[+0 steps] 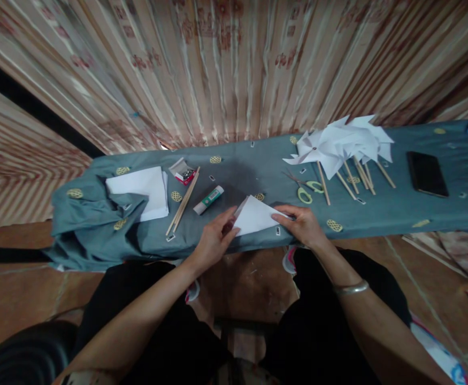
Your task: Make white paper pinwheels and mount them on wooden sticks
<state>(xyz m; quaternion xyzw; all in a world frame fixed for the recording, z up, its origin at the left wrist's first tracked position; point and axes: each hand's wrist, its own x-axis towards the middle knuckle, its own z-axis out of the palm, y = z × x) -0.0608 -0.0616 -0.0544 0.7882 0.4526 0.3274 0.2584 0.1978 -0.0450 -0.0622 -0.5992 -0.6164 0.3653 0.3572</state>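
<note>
rn both hands are on the same thing tbh: L hand (216, 232) has the left end of a folded paper (258, 216) pinched btwn thumb + fingers, R hand (302, 224) has the right end pinched too, so neither's wide. Paper's roughly a triangle, right by the near edge of the tabletop (386, 216), abt mid-length, w/ its peak twd the far edge. Just left of it there's a glue stick (208, 200) lying at a slant, then a few sticks (184, 206), w/ an open box (182, 172) of small shiny bits touching their far ends. Past those, nearer the left end, a white stack (155, 184) w/ some bunched cloth (131, 206) over part of it. On the other side, scissors (305, 195) w/ green handles sit just beyond the R hand, then a pile of pinwheels (342, 144) along the far edge, sticks pointing twd the near edge. Phone (427, 174)'s farther along, twd the right end, dark screen fwiw.
</note>
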